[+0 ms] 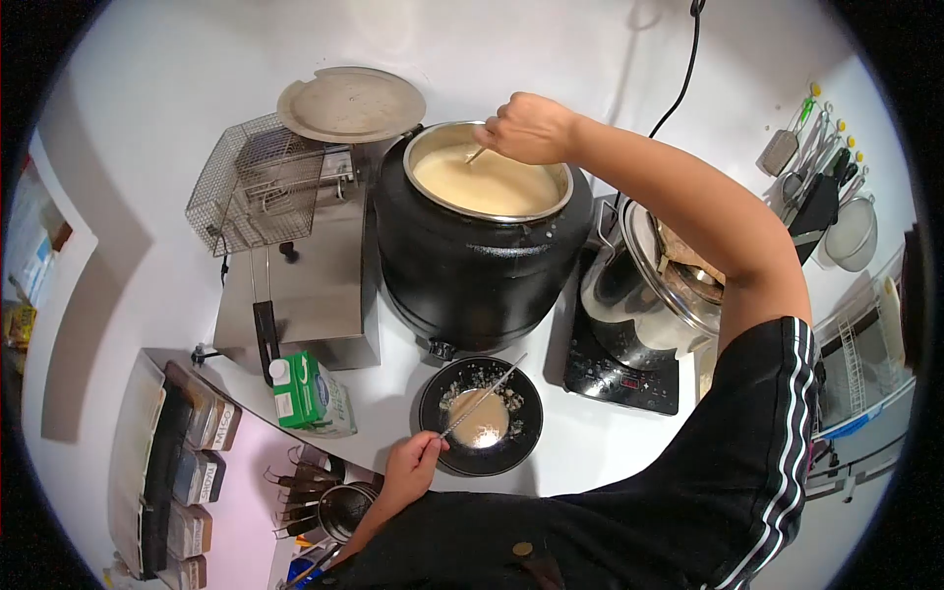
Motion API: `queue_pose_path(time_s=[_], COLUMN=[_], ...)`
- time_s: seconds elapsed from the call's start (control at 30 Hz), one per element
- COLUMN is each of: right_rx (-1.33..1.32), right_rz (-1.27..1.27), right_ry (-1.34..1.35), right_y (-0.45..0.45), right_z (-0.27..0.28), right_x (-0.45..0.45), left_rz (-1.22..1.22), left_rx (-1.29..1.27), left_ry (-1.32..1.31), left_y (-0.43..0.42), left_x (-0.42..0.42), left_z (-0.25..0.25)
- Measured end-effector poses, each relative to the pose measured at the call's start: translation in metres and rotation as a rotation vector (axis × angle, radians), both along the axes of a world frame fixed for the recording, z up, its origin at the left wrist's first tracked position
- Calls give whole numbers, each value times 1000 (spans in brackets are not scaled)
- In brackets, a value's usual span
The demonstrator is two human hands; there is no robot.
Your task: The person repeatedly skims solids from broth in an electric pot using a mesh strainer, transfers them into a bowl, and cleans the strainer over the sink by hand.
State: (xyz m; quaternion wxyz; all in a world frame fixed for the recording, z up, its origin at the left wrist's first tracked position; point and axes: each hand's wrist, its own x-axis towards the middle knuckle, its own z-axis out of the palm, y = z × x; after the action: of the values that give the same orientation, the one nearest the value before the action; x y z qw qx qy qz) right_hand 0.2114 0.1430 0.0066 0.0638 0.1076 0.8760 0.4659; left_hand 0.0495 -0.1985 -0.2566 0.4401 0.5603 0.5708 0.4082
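Observation:
My right hand [528, 128] is closed over the rim of a black soup kettle [472, 280]. It grips a thin metal utensil handle [477, 155] that dips into the pale yellow, creamy liquid [482, 187]; the utensil's lower end is hidden. At the near edge of the counter, my left hand [411, 464] pinches a slim metal stick [497, 383]. The stick slants across a black bowl [528, 423] and points away to the right. Inside the bowl lies a beige liquid [479, 420], with pale bits stuck to its wall.
A steel fryer [295, 305] with a wire basket [241, 192] stands left, near a round metal lid [352, 103]. A green-and-white carton [307, 391] sits front left. On the right, a steel pot [629, 295] rests on an induction cooker [619, 379]. Utensils [811, 157] hang on the wall.

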Motion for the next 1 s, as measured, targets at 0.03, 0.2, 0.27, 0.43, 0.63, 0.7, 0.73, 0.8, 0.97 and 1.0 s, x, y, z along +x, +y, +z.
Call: queue_pose_path(time_s=[0.03, 0.2, 0.27, 0.43, 0.63, 0.7, 0.73, 0.8, 0.97, 1.0], right_rx=[6, 8, 43, -9, -142, -172, -199, -226, -299, -299], right_rz=[35, 150, 143, -14, -227, -261, -311, -363, -504, -504], right_ry=[41, 50, 28, -83, -53, -12, -26, -37, 9, 10], right_y=[2, 19, 22, 20, 11, 7, 4, -2, -12, -13], right_z=[-2, -14, -21, -29, -17, -13, -9, -3, 4, 6], right_x=[-2, -15, -20, -24, -14, -8, -6, -3, -1, -2], left_rz=[-9, -47, -50, -48, -53, -42, -44, -61, -58, -57], left_rx=[-1, -109, -93, -9, -67, -42, -41, -79, -90, -102], left_ry=[-3, 36, 23, -30, -18, -31, -30, -29, -52, -49], left_y=[2, 9, 11, 14, 13, 12, 12, 11, 9, 9], left_x=[-1, -3, -3, -2, -4, -4, -4, -5, -2, -2], left_z=[-1, 4, 2, -7, -4, -4, -4, -3, -16, -17])
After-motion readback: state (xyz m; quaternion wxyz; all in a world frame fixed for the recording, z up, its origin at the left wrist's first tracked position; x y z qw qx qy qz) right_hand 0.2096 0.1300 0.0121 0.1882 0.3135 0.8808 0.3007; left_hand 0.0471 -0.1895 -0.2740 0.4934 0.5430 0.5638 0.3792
